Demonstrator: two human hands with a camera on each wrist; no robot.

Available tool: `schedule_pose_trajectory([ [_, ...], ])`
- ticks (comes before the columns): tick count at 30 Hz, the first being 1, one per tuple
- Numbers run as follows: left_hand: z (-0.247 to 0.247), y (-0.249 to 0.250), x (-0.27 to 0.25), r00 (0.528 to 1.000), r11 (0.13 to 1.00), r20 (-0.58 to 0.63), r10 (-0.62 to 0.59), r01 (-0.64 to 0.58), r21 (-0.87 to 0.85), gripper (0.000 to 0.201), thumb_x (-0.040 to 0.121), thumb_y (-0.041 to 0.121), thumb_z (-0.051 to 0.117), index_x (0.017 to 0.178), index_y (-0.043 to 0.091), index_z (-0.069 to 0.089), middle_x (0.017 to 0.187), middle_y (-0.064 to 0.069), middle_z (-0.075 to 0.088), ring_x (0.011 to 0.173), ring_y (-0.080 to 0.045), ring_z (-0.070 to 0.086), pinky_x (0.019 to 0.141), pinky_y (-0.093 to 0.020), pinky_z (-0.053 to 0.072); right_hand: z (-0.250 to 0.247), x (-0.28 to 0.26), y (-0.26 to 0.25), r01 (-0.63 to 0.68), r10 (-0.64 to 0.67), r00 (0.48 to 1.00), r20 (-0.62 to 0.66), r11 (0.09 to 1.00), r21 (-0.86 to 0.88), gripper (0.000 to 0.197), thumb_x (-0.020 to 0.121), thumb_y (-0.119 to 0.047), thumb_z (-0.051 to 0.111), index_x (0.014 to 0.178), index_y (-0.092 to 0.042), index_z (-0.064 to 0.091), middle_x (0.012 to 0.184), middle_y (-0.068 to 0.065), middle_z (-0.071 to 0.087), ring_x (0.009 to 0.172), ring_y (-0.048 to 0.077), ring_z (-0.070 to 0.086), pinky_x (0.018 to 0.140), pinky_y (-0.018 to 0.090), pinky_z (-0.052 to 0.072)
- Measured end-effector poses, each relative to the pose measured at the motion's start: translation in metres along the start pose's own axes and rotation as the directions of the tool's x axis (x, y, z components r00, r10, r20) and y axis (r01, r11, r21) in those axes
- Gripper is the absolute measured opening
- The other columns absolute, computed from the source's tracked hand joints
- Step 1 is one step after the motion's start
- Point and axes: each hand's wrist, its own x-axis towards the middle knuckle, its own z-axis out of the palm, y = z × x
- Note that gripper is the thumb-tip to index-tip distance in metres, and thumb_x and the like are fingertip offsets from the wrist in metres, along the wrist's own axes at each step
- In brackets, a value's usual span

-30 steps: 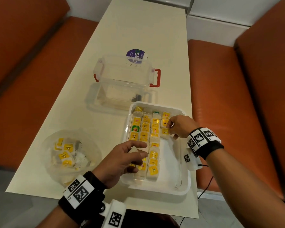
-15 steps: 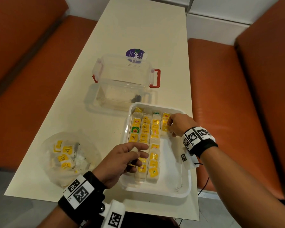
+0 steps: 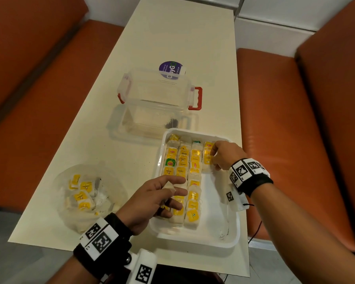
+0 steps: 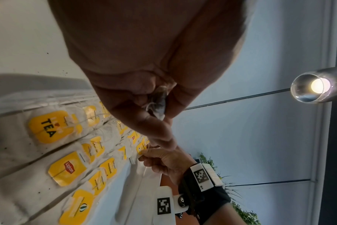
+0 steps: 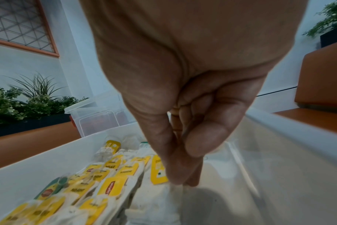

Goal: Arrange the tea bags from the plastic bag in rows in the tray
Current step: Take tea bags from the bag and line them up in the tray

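Over the tray (image 3: 195,241), the left hand (image 3: 152,199) pinches a spare tea bag (image 3: 169,186); the right hand (image 3: 226,157), nearer the short fourth row, pinches its last bag (image 3: 207,160).

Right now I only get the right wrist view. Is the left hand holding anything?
Observer: Yes, the left hand pinches a tea bag above the tray.
Operator: Are any bags outside the tray?
Observer: Several lie in the plastic bag, left of the tray.
Operator: How full is the row at my right hand?
Observer: It is the shortest of four. The right hand pinches its last bag, and the lane nearer you is bare.
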Motion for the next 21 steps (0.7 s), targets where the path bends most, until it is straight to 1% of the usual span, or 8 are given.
schedule_pose_trajectory([
  [4,0.001,0.002,0.0,1.0,1.0,-0.002,0.002,-0.002,-0.014,0.029,0.101,0.009,0.05,0.121,0.021,0.066,0.11,-0.007,0.075,0.077,-0.019,0.068,0.055,-0.024,0.049,0.0,-0.001,0.003,-0.004,0.004,1.0,-0.008,1.0,0.021,0.025,0.075,-0.004,0.066,0.084,-0.026,0.057,0.08,-0.003,0.071,0.081,0.021,0.068,0.071,0.029,0.055],
  [6,0.002,0.002,0.0,1.0,0.999,-0.007,0.016,-0.016,-0.034,0.029,0.098,0.01,0.057,0.123,0.022,0.063,0.111,-0.009,0.075,0.077,-0.02,0.068,0.055,-0.025,0.05,-0.001,-0.003,0.004,-0.002,0.002,1.0,-0.011,0.999,0.032,0.027,0.075,-0.004,0.067,0.084,-0.027,0.056,0.082,-0.003,0.071,0.081,0.021,0.069,0.071,0.03,0.054],
  [10,0.002,0.0,0.003,0.999,0.995,-0.013,0.03,-0.031,-0.098,0.031,0.096,0.005,0.059,0.125,0.013,0.052,0.112,-0.011,0.074,0.077,-0.018,0.068,0.061,-0.026,0.055,-0.002,-0.007,0.006,0.0,0.002,0.999,-0.034,0.999,0.054,0.026,0.078,-0.007,0.067,0.083,-0.029,0.052,0.081,-0.003,0.072,0.079,0.019,0.069,0.076,0.032,0.057],
  [12,0.002,0.0,0.005,0.999,0.991,-0.019,0.032,-0.035,-0.129,0.03,0.095,0.0,0.06,0.122,0.008,0.048,0.112,-0.013,0.074,0.076,-0.019,0.069,0.062,-0.027,0.056,-0.003,-0.01,0.007,0.008,-0.003,0.999,-0.052,0.996,0.085,0.02,0.083,-0.013,0.064,0.086,-0.029,0.052,0.072,-0.005,0.072,0.073,0.013,0.068,0.075,0.032,0.057],
  [14,0.002,0.001,0.006,0.999,0.987,-0.018,0.033,-0.035,-0.16,0.031,0.092,-0.005,0.062,0.117,0.007,0.048,0.112,-0.014,0.074,0.078,-0.021,0.071,0.063,-0.027,0.057,-0.004,-0.016,0.008,0.029,-0.02,0.997,-0.079,0.993,0.112,0.013,0.087,-0.021,0.063,0.091,-0.029,0.053,0.067,-0.007,0.071,0.074,0.01,0.068,0.076,0.032,0.056],
  [16,0.002,0.002,0.006,0.999,0.982,-0.004,0.031,-0.032,-0.185,0.03,0.089,-0.008,0.063,0.113,0.006,0.05,0.112,-0.015,0.074,0.08,-0.022,0.072,0.064,-0.027,0.058,-0.005,-0.025,0.006,0.058,-0.042,0.994,-0.101,0.986,0.158,0.01,0.089,-0.03,0.064,0.089,-0.031,0.054,0.071,-0.008,0.071,0.073,0.008,0.069,0.077,0.034,0.056],
  [19,0.002,0.004,0.006,0.999,0.979,0.005,0.035,-0.034,-0.199,0.024,0.091,-0.008,0.06,0.112,0.003,0.054,0.112,-0.016,0.074,0.083,-0.021,0.073,0.067,-0.027,0.06,-0.004,-0.042,0.0,0.116,-0.09,0.99,-0.106,0.954,0.275,0.014,0.087,-0.04,0.069,0.084,-0.03,0.059,0.073,-0.01,0.072,0.061,0.001,0.068,0.071,0.032,0.055],
  [21,0.002,0.004,0.007,0.999,0.978,0.007,0.035,-0.033,-0.204,0.02,0.094,-0.006,0.057,0.112,0.001,0.057,0.113,-0.018,0.073,0.084,-0.02,0.073,0.07,-0.026,0.061,-0.002,-0.055,-0.004,0.152,-0.124,0.987,-0.103,0.932,0.33,0.016,0.087,-0.043,0.07,0.084,-0.03,0.061,0.075,-0.011,0.073,0.06,0.0,0.068,0.067,0.031,0.054],
])
